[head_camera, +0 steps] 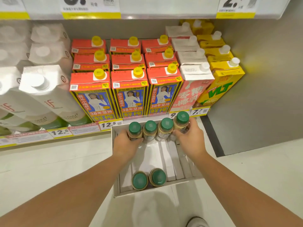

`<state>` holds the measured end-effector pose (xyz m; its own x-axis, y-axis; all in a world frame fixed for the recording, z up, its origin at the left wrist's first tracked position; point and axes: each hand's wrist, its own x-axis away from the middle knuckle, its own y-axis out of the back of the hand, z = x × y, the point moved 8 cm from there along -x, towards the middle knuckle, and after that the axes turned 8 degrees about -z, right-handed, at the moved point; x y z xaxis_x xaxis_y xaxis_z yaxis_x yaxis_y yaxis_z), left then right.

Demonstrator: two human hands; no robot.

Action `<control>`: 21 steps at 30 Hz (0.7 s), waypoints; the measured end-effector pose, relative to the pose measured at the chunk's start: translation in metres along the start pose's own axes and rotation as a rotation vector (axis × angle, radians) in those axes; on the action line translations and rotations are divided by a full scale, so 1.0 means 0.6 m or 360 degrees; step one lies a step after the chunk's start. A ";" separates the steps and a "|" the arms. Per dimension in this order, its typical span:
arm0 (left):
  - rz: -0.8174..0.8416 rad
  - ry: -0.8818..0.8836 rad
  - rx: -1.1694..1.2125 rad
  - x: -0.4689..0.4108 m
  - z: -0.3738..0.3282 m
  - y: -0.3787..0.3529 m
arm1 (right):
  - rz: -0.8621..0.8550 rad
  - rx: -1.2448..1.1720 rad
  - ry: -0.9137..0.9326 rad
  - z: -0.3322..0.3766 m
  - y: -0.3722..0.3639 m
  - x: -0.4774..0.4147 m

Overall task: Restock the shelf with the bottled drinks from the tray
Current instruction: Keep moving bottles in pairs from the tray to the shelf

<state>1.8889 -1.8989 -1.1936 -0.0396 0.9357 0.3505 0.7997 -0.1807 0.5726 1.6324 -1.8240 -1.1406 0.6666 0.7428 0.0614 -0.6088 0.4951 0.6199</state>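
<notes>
A white cardboard tray (178, 156) sits below the shelf edge. Along its far side stands a row of several green-capped drink bottles. My left hand (126, 143) grips the leftmost bottle (135, 129) of that row. My right hand (190, 136) is wrapped around the rightmost bottle (181, 120), which stands a little higher than the others. Two middle bottles (158, 128) stand between them. Two more green-capped bottles (148, 177) stand at the tray's near edge.
The shelf (105, 125) holds red cartons with yellow caps (129, 89), white cartons (44, 95) at left, a pink-white carton (191, 90) and yellow cartons (219, 82) at right. A grey wall panel (262, 79) bounds the right. A shoe (196, 222) shows on the white floor.
</notes>
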 end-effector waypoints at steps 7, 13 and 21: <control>-0.0063 -0.0469 0.0024 0.059 -0.091 0.090 | -0.0161 -0.0091 0.0110 0.068 0.088 0.029; -0.0156 -0.0868 0.0189 0.125 -0.238 0.213 | -0.0340 -0.0098 0.0386 0.223 0.207 0.020; -0.0422 -0.1310 0.0454 0.251 -0.504 0.378 | -0.0592 -0.0285 0.0656 0.466 0.395 0.026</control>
<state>1.8834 -1.8907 -0.7869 0.1092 0.8764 -0.4691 0.9475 0.0509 0.3156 1.6189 -1.8214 -0.7739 0.6487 0.6009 -0.4669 -0.4531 0.7979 0.3975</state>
